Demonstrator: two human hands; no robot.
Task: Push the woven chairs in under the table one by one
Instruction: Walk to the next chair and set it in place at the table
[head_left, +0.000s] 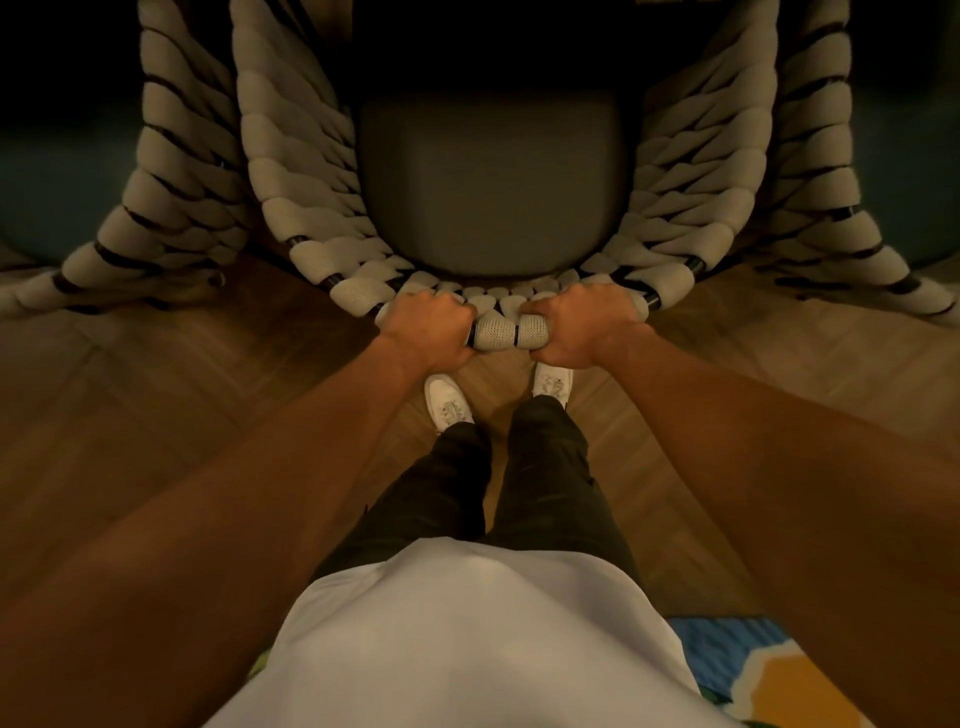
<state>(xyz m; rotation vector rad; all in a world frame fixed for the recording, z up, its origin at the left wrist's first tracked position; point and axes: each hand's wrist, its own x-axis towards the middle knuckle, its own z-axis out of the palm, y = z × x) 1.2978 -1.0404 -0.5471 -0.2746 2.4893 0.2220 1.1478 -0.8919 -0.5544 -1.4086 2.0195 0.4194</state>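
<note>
A woven chair (691, 171) with thick beige rope wrapped on a black frame stands right in front of me, its dark grey seat cushion (493, 182) facing up. My left hand (428, 330) grips the top rail of the backrest left of centre. My right hand (584, 325) grips the same rail right of centre, a short stretch of rope showing between them. The far end of the seat runs into darkness, where the table is too dim to make out.
Two more woven chairs flank this one, one at the left (171, 171) and one at the right (852, 208), close to its sides. The floor (182, 405) is wooden parquet. A colourful rug (769, 670) lies at the bottom right behind my feet.
</note>
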